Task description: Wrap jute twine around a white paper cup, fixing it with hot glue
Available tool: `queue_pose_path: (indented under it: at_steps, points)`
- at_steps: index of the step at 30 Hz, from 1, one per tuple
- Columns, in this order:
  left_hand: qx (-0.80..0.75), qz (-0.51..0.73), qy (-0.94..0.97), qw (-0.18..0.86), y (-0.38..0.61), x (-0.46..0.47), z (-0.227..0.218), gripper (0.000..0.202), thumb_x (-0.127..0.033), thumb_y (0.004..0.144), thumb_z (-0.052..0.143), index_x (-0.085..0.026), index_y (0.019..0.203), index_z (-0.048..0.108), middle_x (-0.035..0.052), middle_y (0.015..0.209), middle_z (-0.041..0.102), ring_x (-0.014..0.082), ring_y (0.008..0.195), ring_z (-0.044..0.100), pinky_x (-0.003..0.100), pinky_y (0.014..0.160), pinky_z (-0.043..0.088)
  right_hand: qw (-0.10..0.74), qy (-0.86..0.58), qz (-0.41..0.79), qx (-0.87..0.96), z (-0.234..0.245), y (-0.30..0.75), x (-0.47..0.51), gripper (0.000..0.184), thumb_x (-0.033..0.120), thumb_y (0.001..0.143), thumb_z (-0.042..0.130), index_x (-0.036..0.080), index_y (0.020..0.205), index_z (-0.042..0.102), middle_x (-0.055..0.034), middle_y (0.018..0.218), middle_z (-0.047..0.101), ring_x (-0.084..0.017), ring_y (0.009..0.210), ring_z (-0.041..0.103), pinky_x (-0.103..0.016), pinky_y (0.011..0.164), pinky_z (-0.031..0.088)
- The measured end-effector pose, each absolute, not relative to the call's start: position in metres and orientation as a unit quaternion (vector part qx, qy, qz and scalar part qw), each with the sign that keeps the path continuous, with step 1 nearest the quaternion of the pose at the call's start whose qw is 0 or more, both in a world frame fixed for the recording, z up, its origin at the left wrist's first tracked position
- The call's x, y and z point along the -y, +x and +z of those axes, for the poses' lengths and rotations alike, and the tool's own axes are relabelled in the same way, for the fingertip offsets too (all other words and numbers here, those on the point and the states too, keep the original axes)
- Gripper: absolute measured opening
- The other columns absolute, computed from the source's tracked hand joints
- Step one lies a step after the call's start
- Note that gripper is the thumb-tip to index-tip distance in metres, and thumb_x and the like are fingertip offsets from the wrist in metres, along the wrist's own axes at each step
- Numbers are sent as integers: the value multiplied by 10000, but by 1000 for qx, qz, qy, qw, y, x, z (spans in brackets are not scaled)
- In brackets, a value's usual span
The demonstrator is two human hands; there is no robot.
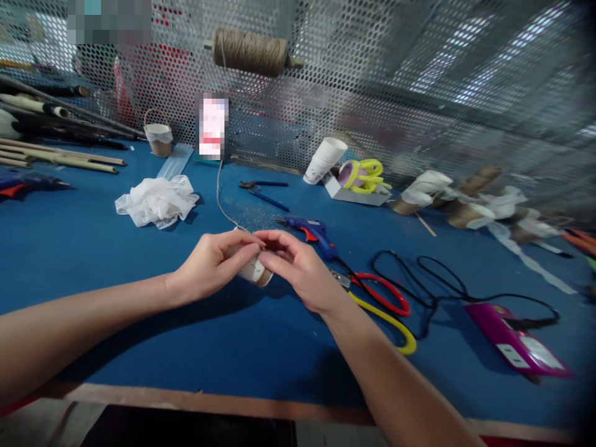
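A small white paper cup [252, 270] lies tilted between my two hands, low over the blue tabletop. Brown twine covers part of it near one end. My left hand [216, 259] grips the cup from the left, thumb and fingers closed around it. From the other side my right hand [300, 268] closes on it, fingertips meeting those of the left; the exact contact is partly hidden. A strand of twine [218, 194] runs down to the cup from the direction of the twine spool [250, 51] on the mesh. A blue glue gun [310, 228] lies just beyond my right hand.
Scissors with red and yellow handles [391, 323] and a purple power strip [512, 341] lie to the right. Behind are pliers [265, 191], stacked paper cups [323, 160] and a box [356, 194]. White lace [158, 200] and a small basket [159, 139] stand left.
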State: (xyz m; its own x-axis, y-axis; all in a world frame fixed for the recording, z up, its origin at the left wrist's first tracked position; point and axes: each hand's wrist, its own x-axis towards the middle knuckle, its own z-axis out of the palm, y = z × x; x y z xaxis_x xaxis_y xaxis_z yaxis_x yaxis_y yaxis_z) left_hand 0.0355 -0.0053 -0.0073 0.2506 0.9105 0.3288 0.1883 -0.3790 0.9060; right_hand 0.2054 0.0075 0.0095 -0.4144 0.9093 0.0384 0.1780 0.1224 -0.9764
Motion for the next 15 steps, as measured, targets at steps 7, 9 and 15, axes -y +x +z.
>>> queue_pose_path:
  at_steps: [7,9,15]
  points:
    - [-406,446,687,404,36,5,-8,269,-296,869,505,-116,932,694,64,829,717,144,718,619,226,635,471,352,-393,565,634,10,202,-5,244,298,757,644,207,984,643,-32,991,701,-179,943,637,-379,880,486]
    - [-408,449,685,405,36,5,-7,260,-293,864,508,-119,911,695,58,811,714,140,701,609,226,625,463,355,-393,572,627,10,202,-6,240,307,763,639,206,981,651,-34,995,702,-181,956,637,-385,897,479]
    - [-443,478,633,417,37,1,-4,248,-325,840,537,-131,852,691,46,771,705,134,667,598,222,591,455,361,-415,556,622,13,211,-9,333,327,754,657,207,1062,615,-70,1119,657,-197,1023,620,-383,892,492]
